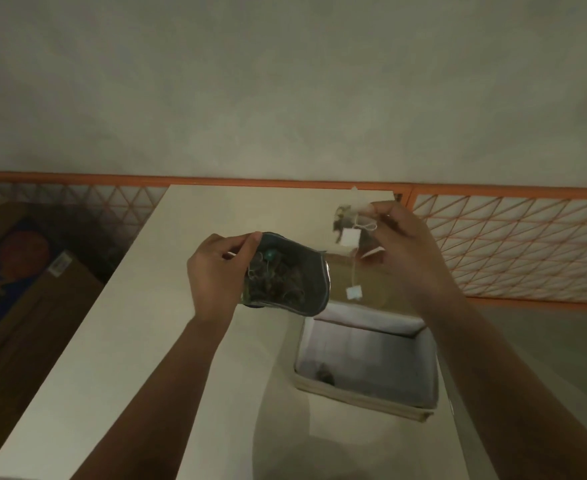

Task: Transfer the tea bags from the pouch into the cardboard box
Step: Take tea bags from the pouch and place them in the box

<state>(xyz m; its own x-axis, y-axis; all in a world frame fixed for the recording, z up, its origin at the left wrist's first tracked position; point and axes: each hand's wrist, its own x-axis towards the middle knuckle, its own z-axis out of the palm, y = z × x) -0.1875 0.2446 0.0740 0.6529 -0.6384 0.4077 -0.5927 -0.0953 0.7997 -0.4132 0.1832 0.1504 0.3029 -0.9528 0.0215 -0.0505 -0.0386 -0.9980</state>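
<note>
Our left hand [215,271] grips the open pouch [285,275] above the table [146,306]. Our right hand [402,244] pinches tea bags [345,218], tags dangling, over the open box [364,358] at the table's right edge.

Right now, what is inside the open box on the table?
The cardboard box holds one small dark item, probably a tea bag, near its front left corner. The rest of the floor looks bare; the near wall hides the strip just behind it.
</note>
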